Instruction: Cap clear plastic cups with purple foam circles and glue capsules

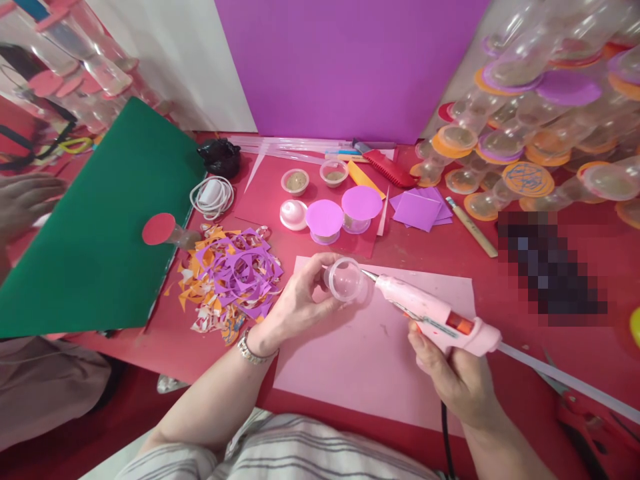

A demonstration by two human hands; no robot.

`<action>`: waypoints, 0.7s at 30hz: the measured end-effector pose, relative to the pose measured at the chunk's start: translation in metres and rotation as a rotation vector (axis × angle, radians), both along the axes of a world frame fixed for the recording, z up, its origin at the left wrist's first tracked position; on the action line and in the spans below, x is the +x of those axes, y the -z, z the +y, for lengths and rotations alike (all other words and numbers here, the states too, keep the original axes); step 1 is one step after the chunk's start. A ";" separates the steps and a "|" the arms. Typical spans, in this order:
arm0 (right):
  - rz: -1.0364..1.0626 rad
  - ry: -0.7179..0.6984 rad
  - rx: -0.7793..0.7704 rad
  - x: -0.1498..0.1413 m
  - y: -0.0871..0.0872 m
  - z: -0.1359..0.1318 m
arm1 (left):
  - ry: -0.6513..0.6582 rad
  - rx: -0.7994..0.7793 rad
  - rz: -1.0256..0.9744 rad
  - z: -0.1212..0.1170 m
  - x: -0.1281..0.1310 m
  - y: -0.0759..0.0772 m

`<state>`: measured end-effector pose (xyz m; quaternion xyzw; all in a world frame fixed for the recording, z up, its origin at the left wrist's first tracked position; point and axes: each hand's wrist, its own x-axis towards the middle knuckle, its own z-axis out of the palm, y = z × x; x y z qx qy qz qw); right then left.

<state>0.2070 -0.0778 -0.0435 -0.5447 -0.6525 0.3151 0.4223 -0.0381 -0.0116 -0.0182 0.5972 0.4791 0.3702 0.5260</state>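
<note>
My left hand [313, 290] grips a small clear plastic cup [346, 280], its round mouth tilted toward me. In my right hand [453, 373] is a pink hot glue gun [425, 310] with a long clear glue stick [570, 380] coming out of its back. The gun's metal nozzle is at the cup's right rim; whether it touches I cannot tell. Below both hands lies a pink sheet [350, 360]. Just beyond the cup stand two cups topped with purple discs [325, 219], a pale pink lidded cup [293, 215] and two cups of sand-like grains [295, 181].
Purple and orange paper scraps [237, 273] are heaped on the left, near a green board [105, 233]. Purple squares [421, 208], a wooden-handled tool [473, 227] and stacked plastic hourglass shapes [500, 147] lie on the right. Another person's hand [25, 203] shows at far left.
</note>
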 end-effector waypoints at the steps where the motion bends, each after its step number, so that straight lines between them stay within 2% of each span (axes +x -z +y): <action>1: -0.010 0.000 0.010 0.001 0.000 0.000 | 0.005 0.009 0.008 0.000 0.000 0.001; 6: -0.035 -0.006 0.036 0.002 0.001 0.001 | 0.015 0.022 0.020 -0.001 -0.002 0.002; 11: -0.001 -0.010 -0.016 0.002 0.002 -0.001 | 0.020 0.012 -0.003 0.000 -0.003 0.003; 16: 0.038 0.046 -0.099 -0.003 -0.003 -0.003 | 0.014 -0.006 -0.130 0.001 -0.001 0.005; 21: 0.060 0.014 -0.097 -0.003 -0.005 -0.002 | 0.004 -0.049 -0.241 0.002 0.001 0.005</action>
